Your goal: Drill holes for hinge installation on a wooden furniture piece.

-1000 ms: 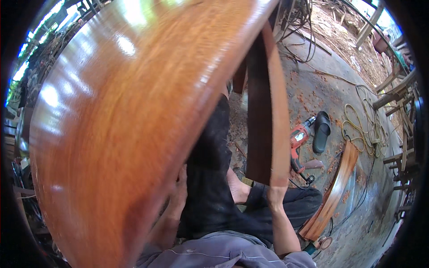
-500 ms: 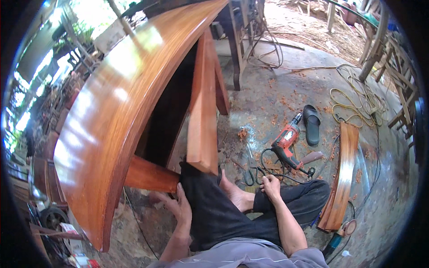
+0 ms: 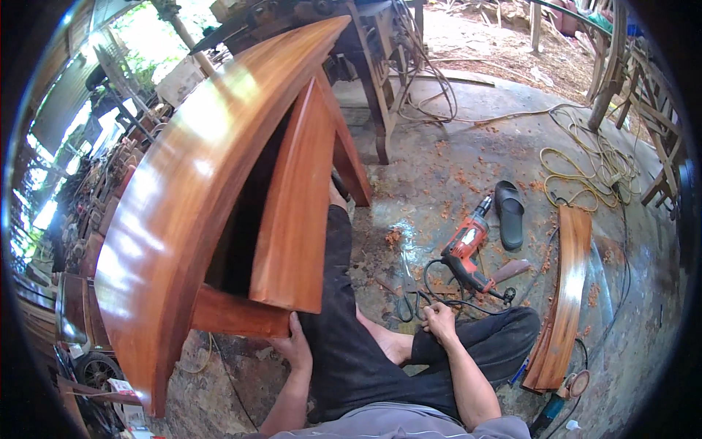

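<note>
A glossy brown wooden tabletop (image 3: 172,179) stands on its edge at my left, its legs pointing toward me. My left hand (image 3: 296,350) grips the end of the lower table leg (image 3: 238,313), the thumb at its tip and the other fingers partly hidden behind the wood. A wide, thick leg (image 3: 296,212) slants down across my trousered leg, just above that hand. My right hand (image 3: 439,322) rests by my bent right knee with its fingers curled closed; what they hold, if anything, is too small to make out.
A red corded drill (image 3: 466,245) and a black sandal (image 3: 510,214) lie ahead on the concrete. Scissors (image 3: 404,306) are near my foot. Curved wooden slats (image 3: 568,293) and an angle grinder (image 3: 559,402) lie at right. A coiled yellow cord (image 3: 585,172) lies farther back.
The table has turned; the wide leg's near end has swung left and down, and the tabletop's far tip has shifted left. My left hand stays at the lower leg's end. The right hand barely moves.
</note>
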`<state>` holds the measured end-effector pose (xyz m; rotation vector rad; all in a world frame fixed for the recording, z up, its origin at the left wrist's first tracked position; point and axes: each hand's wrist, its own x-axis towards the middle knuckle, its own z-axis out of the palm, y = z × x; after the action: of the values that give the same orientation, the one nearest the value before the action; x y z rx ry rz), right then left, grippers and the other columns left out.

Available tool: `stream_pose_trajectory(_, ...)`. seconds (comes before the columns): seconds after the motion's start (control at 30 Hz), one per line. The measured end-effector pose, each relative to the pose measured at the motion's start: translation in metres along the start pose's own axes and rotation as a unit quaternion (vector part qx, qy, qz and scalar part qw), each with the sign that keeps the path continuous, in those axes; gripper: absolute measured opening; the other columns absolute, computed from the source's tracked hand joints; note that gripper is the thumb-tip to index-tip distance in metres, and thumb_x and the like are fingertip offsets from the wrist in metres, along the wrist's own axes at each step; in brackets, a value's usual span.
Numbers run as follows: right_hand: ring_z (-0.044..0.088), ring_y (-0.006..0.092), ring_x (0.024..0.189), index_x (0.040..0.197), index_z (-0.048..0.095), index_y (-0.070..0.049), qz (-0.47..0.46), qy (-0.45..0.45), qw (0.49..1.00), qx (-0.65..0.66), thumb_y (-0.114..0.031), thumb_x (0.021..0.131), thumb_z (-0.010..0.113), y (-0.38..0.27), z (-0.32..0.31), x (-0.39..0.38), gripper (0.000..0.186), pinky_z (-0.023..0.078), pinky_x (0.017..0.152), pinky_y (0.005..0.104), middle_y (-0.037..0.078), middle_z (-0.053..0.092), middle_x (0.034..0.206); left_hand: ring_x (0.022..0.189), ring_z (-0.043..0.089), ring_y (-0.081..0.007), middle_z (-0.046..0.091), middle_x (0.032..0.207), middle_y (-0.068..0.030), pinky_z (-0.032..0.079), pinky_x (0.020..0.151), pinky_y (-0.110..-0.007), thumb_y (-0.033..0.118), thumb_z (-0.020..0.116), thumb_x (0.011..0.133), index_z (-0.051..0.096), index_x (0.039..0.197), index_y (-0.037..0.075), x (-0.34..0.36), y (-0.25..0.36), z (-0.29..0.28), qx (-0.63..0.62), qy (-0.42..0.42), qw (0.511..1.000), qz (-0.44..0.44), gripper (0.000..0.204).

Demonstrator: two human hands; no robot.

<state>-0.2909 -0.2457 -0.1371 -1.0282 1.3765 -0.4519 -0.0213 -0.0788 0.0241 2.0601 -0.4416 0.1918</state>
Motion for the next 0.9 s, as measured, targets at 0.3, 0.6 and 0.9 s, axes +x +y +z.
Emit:
stream_pose_trajectory(0.3, 0.058, 0.0125, 0.056, 0.092, 0.058, -0.003, 0.083, -0.067, 0.963, 0.246, -0.022, 0.1, 0.058, -0.01, -0.011, 0.011, 0.021, 0.045, 0.045, 0.0242, 0.002, 0.058, 0.071, 0.112, 0.059, -0.0248, 0.061, 0.124, -0.0178, 0.047, 0.095, -0.039, 0.015, 0.068, 0.096, 0.052, 0.122, -0.011, -0.002, -0.002, -0.002, -0.153, -0.03, 0.987, 0.047, 0.04)
stream_pose_trajectory(0.6, 0.064, 0.0163, 0.062, 0.1, 0.062, 0.001, 0.057, -0.006, 0.986, 0.157, -0.021, 0.097, 0.059, -0.004, -0.006, 0.01, 0.023, 0.05, 0.05, 0.0273, 0.007, 0.063, 0.079, 0.142, 0.029, -0.0348, 0.023, 0.155, -0.0285, 0.025, 0.116, -0.044, 0.034, 0.055, 0.101, 0.011, 0.152, -0.009, -0.014, 0.012, -0.029, -0.131, -0.046, 0.99, -0.006, 0.08)
stream_pose_trajectory(0.9, 0.063, 0.0161, 0.063, 0.102, 0.06, 0.002, 0.057, -0.022, 0.984, 0.169, -0.021, 0.099, 0.057, 0.005, -0.007, 0.016, 0.023, 0.05, 0.051, 0.0282, 0.008, 0.063, 0.079, 0.144, 0.028, -0.0352, 0.015, 0.159, -0.0285, 0.025, 0.116, -0.046, 0.051, 0.041, 0.101, 0.003, 0.155, -0.007, 0.026, 0.067, -0.061, -0.175, 0.04, 0.951, 0.25, 0.088)
